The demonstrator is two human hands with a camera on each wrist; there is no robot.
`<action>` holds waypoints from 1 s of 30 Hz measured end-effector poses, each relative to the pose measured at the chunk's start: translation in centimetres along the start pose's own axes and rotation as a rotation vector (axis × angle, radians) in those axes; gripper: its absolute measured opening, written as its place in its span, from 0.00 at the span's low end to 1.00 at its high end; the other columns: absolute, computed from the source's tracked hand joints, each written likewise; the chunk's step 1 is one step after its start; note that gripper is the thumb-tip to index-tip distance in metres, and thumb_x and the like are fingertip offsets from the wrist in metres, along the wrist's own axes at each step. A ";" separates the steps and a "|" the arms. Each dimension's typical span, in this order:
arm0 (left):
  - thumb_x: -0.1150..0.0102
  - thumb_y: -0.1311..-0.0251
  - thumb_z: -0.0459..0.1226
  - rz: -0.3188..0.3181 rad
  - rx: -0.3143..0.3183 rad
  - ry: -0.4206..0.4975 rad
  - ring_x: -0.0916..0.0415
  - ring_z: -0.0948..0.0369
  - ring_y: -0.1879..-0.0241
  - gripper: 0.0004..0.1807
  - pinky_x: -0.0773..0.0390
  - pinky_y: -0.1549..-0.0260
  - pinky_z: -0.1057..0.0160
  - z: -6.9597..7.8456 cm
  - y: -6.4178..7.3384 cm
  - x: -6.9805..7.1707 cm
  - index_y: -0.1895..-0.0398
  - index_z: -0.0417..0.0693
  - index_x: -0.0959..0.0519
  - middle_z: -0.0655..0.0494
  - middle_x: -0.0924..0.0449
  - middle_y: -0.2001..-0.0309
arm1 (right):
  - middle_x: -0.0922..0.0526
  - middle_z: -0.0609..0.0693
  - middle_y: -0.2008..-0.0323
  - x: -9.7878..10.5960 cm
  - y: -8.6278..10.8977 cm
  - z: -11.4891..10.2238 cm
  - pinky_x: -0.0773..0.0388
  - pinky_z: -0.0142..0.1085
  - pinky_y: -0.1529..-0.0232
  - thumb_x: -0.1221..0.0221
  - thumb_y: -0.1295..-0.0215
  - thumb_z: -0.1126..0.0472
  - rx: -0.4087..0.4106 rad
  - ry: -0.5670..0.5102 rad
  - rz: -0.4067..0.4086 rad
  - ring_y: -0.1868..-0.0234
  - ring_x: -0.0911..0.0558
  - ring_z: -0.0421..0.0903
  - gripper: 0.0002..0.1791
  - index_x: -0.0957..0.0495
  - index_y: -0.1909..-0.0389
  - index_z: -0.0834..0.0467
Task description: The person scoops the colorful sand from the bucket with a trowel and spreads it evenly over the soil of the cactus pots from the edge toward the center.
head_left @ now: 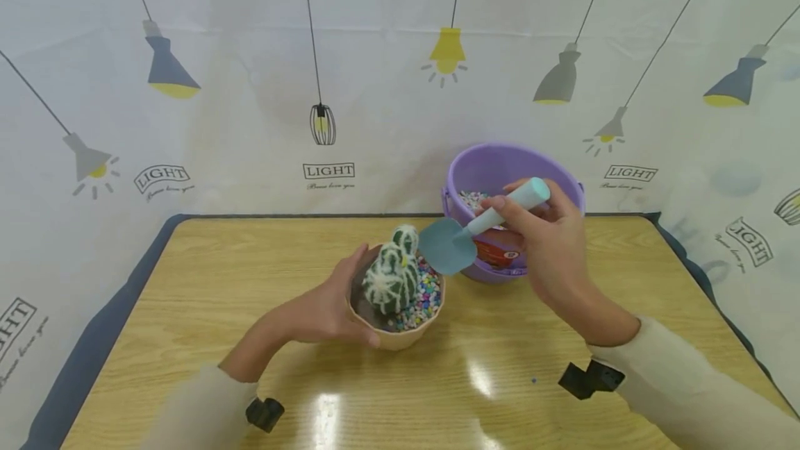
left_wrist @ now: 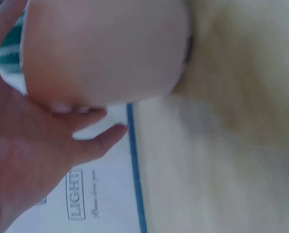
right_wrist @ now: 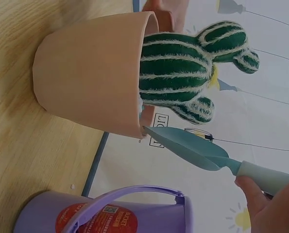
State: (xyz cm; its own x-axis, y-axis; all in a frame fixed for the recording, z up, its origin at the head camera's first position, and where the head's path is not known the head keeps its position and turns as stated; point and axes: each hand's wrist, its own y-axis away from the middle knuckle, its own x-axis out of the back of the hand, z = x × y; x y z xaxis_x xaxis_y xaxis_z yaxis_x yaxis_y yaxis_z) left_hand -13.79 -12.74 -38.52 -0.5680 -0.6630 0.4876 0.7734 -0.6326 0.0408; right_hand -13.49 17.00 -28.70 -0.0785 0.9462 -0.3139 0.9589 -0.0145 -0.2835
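Note:
My right hand [head_left: 553,248] grips the pale handle of a small blue-green trowel [head_left: 448,247]. In the right wrist view, the tip of the trowel [right_wrist: 193,148] is at the rim of a peach-coloured flowerpot [right_wrist: 93,73]. A green cactus with white fuzzy ribs [head_left: 392,276] stands in the pot. Colourful pebbles [head_left: 428,297] cover the pot's right side, while dark material shows at the left. My left hand [head_left: 325,304] holds the pot from the left, thumb in front and fingers behind. In the left wrist view the pot [left_wrist: 105,48] hides part of those fingers.
A purple bucket [head_left: 459,186] with a red label and more pebbles inside stands behind my right hand, near the back edge of the wooden table [head_left: 206,283]. A tiny blue pebble [head_left: 534,380] lies on the table. Lamp-printed cloth [head_left: 387,75] hangs around the table.

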 end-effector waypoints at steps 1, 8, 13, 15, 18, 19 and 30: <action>0.19 0.63 0.48 0.034 0.002 -0.010 0.62 0.48 0.26 0.76 0.52 0.30 0.40 0.0 0.1 -0.4 0.23 0.51 0.72 0.48 0.63 0.23 | 0.15 0.57 0.66 0.0 -0.1 -0.1 0.18 0.49 0.61 0.37 0.39 0.71 0.001 0.003 0.003 0.61 0.13 0.52 0.10 0.26 0.58 0.66; 0.18 0.67 0.52 0.154 0.017 -0.050 0.55 0.48 0.27 0.76 0.46 0.32 0.40 -0.2 0.1 -1.6 0.22 0.50 0.66 0.43 0.59 0.25 | 0.14 0.59 0.64 0.4 -1.1 -1.0 0.16 0.46 0.63 0.37 0.37 0.66 0.038 0.028 0.062 0.62 0.13 0.53 0.13 0.29 0.56 0.67; 0.18 0.67 0.51 0.118 -0.013 -0.037 0.51 0.51 0.28 0.75 0.46 0.30 0.45 -0.5 -0.3 -0.9 0.22 0.49 0.64 0.48 0.54 0.25 | 0.14 0.62 0.66 1.1 -2.4 -1.8 0.16 0.46 0.65 0.37 0.37 0.65 0.083 -0.001 0.097 0.65 0.13 0.55 0.14 0.29 0.57 0.67; 0.18 0.67 0.50 0.093 -0.007 -0.017 0.50 0.50 0.29 0.74 0.47 0.30 0.45 -0.6 -0.5 -0.5 0.23 0.49 0.64 0.48 0.53 0.26 | 0.14 0.62 0.67 1.4 -3.0 -2.0 0.17 0.47 0.65 0.37 0.37 0.65 0.090 -0.021 0.111 0.65 0.13 0.56 0.14 0.29 0.57 0.67; 0.18 0.66 0.49 0.052 0.003 0.018 0.50 0.48 0.28 0.74 0.48 0.30 0.44 -0.6 -0.9 0.1 0.23 0.49 0.63 0.45 0.55 0.25 | 0.14 0.62 0.68 2.0 -3.8 -2.3 0.17 0.47 0.65 0.36 0.38 0.65 0.088 -0.034 0.143 0.66 0.13 0.56 0.15 0.29 0.57 0.67; 0.18 0.66 0.48 0.038 0.002 0.030 0.50 0.47 0.28 0.74 0.48 0.30 0.43 -0.6 -1.1 0.2 0.23 0.49 0.63 0.45 0.55 0.25 | 0.14 0.62 0.68 2.2 -4.1 -2.4 0.17 0.46 0.65 0.36 0.38 0.65 0.085 -0.036 0.156 0.67 0.12 0.56 0.15 0.29 0.56 0.67; 0.19 0.61 0.43 -0.028 0.002 0.114 0.52 0.48 0.27 0.73 0.51 0.29 0.43 -1.2 -1.4 1.2 0.22 0.57 0.69 0.49 0.59 0.23 | 0.14 0.62 0.68 4.6 -7.5 -2.5 0.16 0.45 0.69 0.34 0.40 0.62 0.026 -0.069 0.251 0.68 0.13 0.56 0.17 0.27 0.56 0.67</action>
State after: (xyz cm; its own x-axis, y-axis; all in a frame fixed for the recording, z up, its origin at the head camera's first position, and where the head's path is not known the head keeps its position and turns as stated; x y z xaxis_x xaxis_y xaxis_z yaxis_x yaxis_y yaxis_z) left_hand -15.90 -13.15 -39.03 -0.6174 -0.6865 0.3841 0.7574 -0.6507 0.0545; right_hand -20.33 22.26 -25.76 0.1415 0.8877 -0.4380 0.9434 -0.2550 -0.2119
